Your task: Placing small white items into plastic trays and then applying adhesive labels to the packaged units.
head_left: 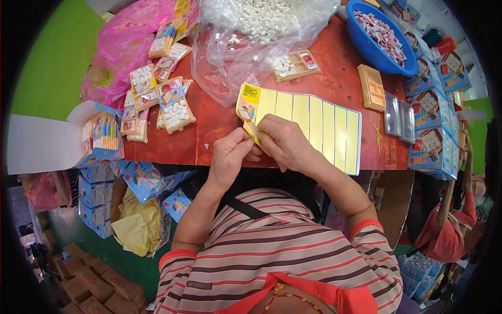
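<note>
In front of me, at the table's near edge, lies a yellow sticker sheet (314, 123) marked off into strips. Its left end carries a printed coloured panel and is bent up and creased. My left hand (229, 156) pinches the lower left corner of that sheet between thumb and fingers. Right beside it, my right hand (285, 138) is closed on the same curled edge, its fingertips partly hidden. Beyond the sheet sits a tan compartment tray (295, 74) with white cubes in one part and a small red packet in another.
A plastic bag of white cubes (266, 18) lies at the back. Filled trays (175, 115) are piled on the left, near an open box (107, 136). On the right are a blue basin (361, 34) of packets, an orange tray (372, 86), clear covers (399, 118) and stacked blue boxes (431, 146).
</note>
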`<state>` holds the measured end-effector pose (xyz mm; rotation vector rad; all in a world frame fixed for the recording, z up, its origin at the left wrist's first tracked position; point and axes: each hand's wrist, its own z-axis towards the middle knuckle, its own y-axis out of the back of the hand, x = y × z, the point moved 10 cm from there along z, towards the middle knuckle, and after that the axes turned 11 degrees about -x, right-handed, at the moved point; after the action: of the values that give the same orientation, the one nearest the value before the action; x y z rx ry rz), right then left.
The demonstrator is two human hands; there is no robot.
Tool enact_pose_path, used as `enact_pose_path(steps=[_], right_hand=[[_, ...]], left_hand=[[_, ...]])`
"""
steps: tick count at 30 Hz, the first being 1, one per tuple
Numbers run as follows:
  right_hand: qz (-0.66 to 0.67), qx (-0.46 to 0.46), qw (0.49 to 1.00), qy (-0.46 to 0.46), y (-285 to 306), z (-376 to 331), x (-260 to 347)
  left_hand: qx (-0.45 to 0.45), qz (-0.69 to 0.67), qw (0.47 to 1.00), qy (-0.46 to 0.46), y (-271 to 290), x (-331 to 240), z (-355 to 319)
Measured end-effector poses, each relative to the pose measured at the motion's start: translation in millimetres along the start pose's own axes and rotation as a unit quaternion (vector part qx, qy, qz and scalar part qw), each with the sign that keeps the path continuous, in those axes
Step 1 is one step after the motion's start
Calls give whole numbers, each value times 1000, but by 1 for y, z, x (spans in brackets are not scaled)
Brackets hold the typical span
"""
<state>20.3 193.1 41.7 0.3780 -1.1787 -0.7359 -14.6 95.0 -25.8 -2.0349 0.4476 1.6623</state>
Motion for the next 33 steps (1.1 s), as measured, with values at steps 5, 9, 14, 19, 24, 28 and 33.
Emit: enact_pose_path(steps=[5,9,14,19,24,28,33], right_hand=[[254,-28,951,-173,10,-5,-69],[409,-165,871,-215,82,3,-99],[485,-274,821,-122,186,-16,-112],[563,-280,774,-77,228,-48,-141],[558,-284,770,-124,215,-73,-162],[548,-282,777,-130,191,-57,-147],[554,-277,779,-95,182,-50,-134]], left_hand=[[-19,-103,994,-11,8,-6,3],[-68,-225,970,-53,50,-33,0],[-58,-371,918,-126,105,-71,-11],[-106,-438,874,-181,168,-110,-33],[-159,-342,865,-331,200,-181,-59],[-178,-208,841,-467,174,-265,-80],[-222,296,589,-719,46,-301,-88]])
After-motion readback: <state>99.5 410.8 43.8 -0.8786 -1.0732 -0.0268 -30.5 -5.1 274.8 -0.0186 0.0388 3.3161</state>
